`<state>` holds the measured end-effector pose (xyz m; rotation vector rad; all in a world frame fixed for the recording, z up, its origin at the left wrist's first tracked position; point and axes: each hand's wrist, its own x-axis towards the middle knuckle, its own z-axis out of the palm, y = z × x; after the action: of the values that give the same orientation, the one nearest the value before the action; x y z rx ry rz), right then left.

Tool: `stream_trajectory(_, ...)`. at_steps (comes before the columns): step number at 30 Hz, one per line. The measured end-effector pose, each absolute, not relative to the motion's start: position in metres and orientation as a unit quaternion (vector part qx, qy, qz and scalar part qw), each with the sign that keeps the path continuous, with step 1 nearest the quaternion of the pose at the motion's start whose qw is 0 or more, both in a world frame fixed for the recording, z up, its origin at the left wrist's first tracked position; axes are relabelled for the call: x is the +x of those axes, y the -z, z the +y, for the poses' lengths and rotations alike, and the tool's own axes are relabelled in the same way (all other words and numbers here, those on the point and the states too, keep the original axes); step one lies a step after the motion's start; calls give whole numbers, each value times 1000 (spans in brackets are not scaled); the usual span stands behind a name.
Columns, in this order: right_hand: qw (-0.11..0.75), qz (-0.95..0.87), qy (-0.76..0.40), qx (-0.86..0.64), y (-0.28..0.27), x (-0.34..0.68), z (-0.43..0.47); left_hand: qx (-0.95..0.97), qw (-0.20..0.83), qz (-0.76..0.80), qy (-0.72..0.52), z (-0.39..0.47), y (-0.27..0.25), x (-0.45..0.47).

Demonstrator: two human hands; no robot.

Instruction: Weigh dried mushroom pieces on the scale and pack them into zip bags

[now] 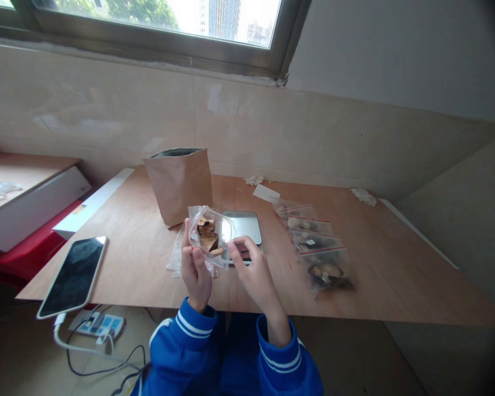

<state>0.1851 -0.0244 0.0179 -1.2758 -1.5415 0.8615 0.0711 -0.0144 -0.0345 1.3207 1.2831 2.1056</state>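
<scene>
A clear zip bag with brown dried pieces inside is held up above the table, its mouth spread and facing me. My left hand grips the bag's left side between thumb and fingers. My right hand pinches the bag's right edge. Behind the bag lies a small scale with a shiny metal plate, partly covered by the bag and my right hand. Flat clear plastic bags lie on the table beneath my left hand. A brown paper bag stands upright with its top open, just behind.
Several filled zip bags lie in an overlapping row on the right. A white card and crumpled whitish scraps are at the back. A phone with a cable overhangs the left front edge, above a power strip.
</scene>
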Motion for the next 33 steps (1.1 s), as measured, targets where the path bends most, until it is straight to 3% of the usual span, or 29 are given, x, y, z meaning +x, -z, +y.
stream_trajectory(8,508,-629,-156,-568,-38,191,-26,437,182,485,-735,-19,30,77)
stream_trajectory(16,543,-631,-253,-493,-32,187,-34,532,241,436,-685,-26,22,81)
stream_trajectory(22,524,-631,-356,-449,-37,212,-37,478,232,419,-736,-16,25,69)
stream_trajectory(28,447,-644,-461,-416,-38,245,-24,495,389,405,-663,10,31,39)
stream_trajectory(33,499,-563,-475,-456,-9,253,0,484,420,441,-628,20,37,47)
